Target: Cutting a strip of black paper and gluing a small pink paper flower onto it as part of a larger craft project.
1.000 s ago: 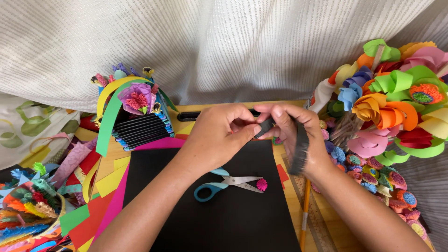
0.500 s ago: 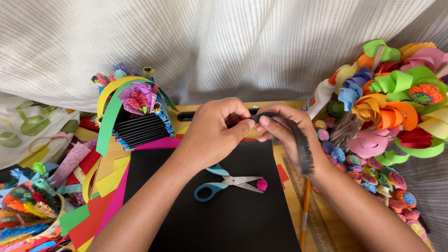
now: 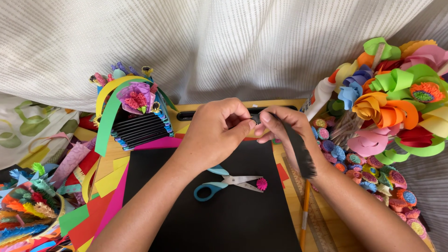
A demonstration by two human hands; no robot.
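Head view: your left hand (image 3: 215,133) and right hand (image 3: 284,128) meet at the far edge of a black paper sheet (image 3: 219,210), both pinched on one end of a black fringed paper strip (image 3: 298,151). The strip's loose, feathery tail hangs down over your right wrist. The step in hand looks like coiling the fringe into a tight roll. The next move likely calls for a steady turn between thumb and forefinger, keeping the coil from springing loose. Blue-handled scissors (image 3: 224,183) lie on the sheet just near of your hands, beside a small pink fringed flower (image 3: 262,184). A pencil (image 3: 305,212) and a ruler (image 3: 317,214) lie right of the sheet. Paper flowers (image 3: 396,102) crowd the right side.
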